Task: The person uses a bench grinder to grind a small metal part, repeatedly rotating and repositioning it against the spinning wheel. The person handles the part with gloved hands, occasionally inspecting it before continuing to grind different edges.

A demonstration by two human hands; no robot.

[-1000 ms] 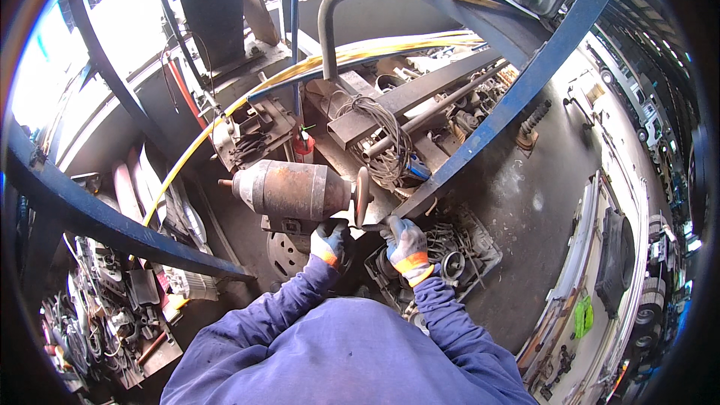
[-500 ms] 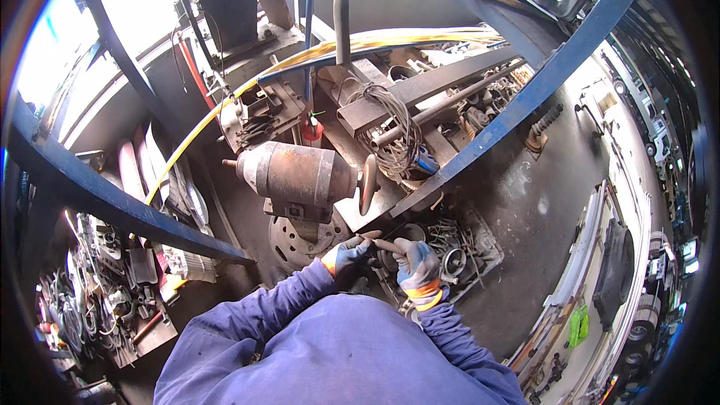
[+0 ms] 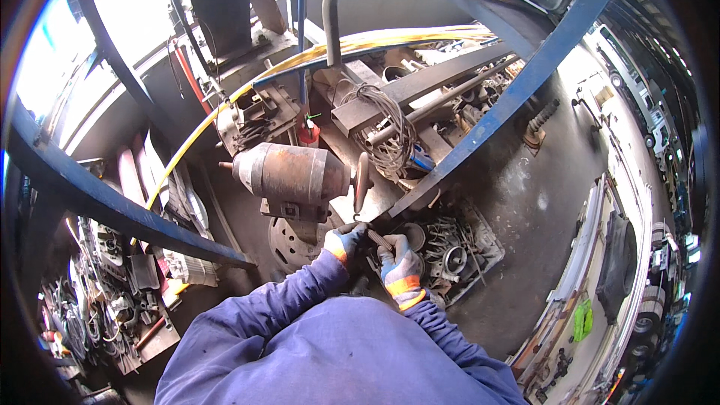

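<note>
Both gloved hands are together in front of the pedestal bench grinder [image 3: 289, 172]. A coil spring [image 3: 380, 239] spans the gap between them, with a small curved hook at its far end by the left fingers. My left hand [image 3: 345, 242], in a grey-blue and orange glove, is closed round that hooked end. Wrapped about the spring's other end is my right hand [image 3: 400, 261], in a similar glove. Just beyond the hook stands the grinder's thin wheel [image 3: 361, 182], close to the fingers; whether the spring touches it I cannot tell.
A blue steel beam [image 3: 517, 101] slants along the right, another [image 3: 112, 191] along the left. Behind the grinder, a bench holds coiled cable [image 3: 386, 131] and steel bars. A tray of metal parts [image 3: 480, 244] lies right of my hands. Scrap [image 3: 97, 285] fills the left.
Both hands have moved slightly, the right one leftward and the left one up toward the wheel. The spring has tilted, its hooked end now nearer the wheel.
</note>
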